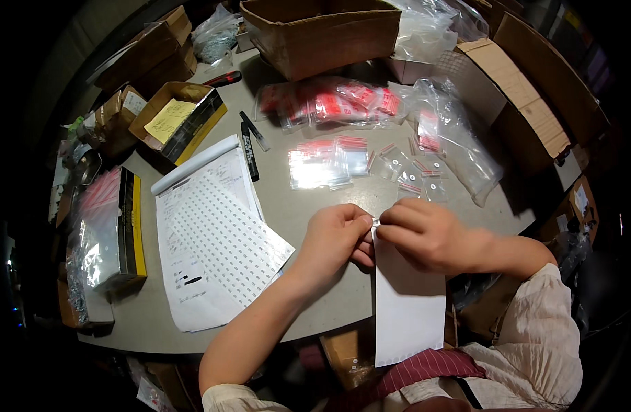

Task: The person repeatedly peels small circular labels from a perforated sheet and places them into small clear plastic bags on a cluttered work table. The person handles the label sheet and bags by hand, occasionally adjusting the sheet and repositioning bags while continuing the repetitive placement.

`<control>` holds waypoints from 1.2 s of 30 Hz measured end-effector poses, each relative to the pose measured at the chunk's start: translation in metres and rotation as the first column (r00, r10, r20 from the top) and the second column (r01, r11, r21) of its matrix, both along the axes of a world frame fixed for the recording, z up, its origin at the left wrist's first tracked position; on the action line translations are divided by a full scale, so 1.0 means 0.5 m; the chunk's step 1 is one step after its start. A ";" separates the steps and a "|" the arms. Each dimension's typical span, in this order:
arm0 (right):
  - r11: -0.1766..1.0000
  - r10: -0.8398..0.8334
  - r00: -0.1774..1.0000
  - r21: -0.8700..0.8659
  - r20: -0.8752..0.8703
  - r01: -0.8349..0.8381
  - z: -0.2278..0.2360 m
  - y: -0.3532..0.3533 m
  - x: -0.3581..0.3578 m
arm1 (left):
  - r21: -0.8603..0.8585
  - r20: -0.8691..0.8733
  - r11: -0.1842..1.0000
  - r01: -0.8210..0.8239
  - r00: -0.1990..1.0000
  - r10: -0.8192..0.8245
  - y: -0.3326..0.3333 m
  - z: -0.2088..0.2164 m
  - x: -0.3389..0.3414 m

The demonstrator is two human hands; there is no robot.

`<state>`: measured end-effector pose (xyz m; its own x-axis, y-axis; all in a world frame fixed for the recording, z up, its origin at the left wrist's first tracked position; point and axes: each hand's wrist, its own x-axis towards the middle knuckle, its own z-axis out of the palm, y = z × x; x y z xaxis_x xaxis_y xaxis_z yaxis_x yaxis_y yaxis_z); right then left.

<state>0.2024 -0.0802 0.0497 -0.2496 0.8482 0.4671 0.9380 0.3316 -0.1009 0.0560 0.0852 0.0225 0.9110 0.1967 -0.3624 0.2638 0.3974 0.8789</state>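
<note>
My left hand [337,237] pinches the top left corner of a long white sheet [408,309], with thumb and forefinger pressed together. My right hand [432,233] is closed on the same sheet's top edge, its fingertips almost touching the left thumb. A small pale bit shows between the fingertips; I cannot make out what it is. The sheet hangs over the table's front edge, and faint round shapes line its lower end. Beyond my hands lie small clear zip bags [396,165] with round white spots on them, beside a stack of flat zip bags [319,166] with red strips.
At left, a sheet of small printed labels [226,237] rests on a notepad [185,302]. A black marker [249,152] lies beside it. Open boxes [181,123] line the left side. Red-striped bag packs [329,103] sit before a cardboard box [322,41]; a clear plastic bag [460,141] lies at right.
</note>
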 end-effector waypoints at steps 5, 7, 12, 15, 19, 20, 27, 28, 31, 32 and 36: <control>0.870 -0.334 0.734 -0.493 -0.591 -0.001 0.080 0.046 0.107 | -0.012 0.000 0.999 -0.030 1.000 0.030 -0.002 0.002 -0.004; 0.821 -0.443 0.624 -0.571 -0.644 -0.006 0.069 0.077 0.158 | 0.009 0.008 1.000 -0.018 1.000 0.018 -0.004 0.005 0.000; 0.819 -0.327 0.855 -0.571 -0.402 0.044 0.041 0.127 0.202 | 0.034 0.043 0.999 0.014 0.999 -0.015 -0.004 -0.002 0.000; 0.822 -0.327 0.912 -0.551 -0.248 0.145 0.029 0.136 0.173 | 0.049 0.041 0.999 0.003 0.999 -0.005 -0.006 0.000 -0.005; 0.956 -0.196 0.962 -0.183 0.192 0.231 -0.015 0.126 0.147 | 0.101 0.054 0.995 -0.003 0.999 -0.002 -0.008 -0.004 -0.007; 0.937 -0.268 0.935 -0.161 0.234 0.309 -0.018 0.121 0.142 | 0.103 0.056 0.995 0.000 0.998 -0.006 -0.008 -0.008 -0.006; 0.933 -0.261 0.916 -0.325 -0.303 0.158 0.020 0.169 0.186 | 0.145 0.054 0.989 -0.013 0.999 0.005 -0.009 -0.005 -0.005; 0.934 -0.235 0.872 -0.348 -0.430 0.080 0.014 0.181 0.183 | 0.144 0.055 0.989 -0.018 0.998 0.010 -0.010 -0.004 -0.005; 0.945 -0.216 0.798 -0.327 -0.563 0.025 -0.018 0.213 0.182 | 0.160 0.057 0.987 -0.033 0.998 0.024 -0.012 -0.002 -0.007; 0.951 -0.212 0.796 -0.308 -0.567 0.034 -0.024 0.218 0.181 | 0.181 0.061 0.983 -0.036 0.998 0.025 -0.013 0.001 -0.006; 0.978 -0.180 0.915 -0.165 -0.360 0.127 -0.046 0.226 0.157 | 0.126 0.049 0.991 -0.034 0.998 0.028 -0.016 -0.004 -0.004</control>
<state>0.2808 0.0330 0.0267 0.0578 0.9237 0.3787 0.8623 0.1450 -0.4852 0.0541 0.0769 0.0203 0.9192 0.2668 -0.2898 0.2103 0.2896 0.9338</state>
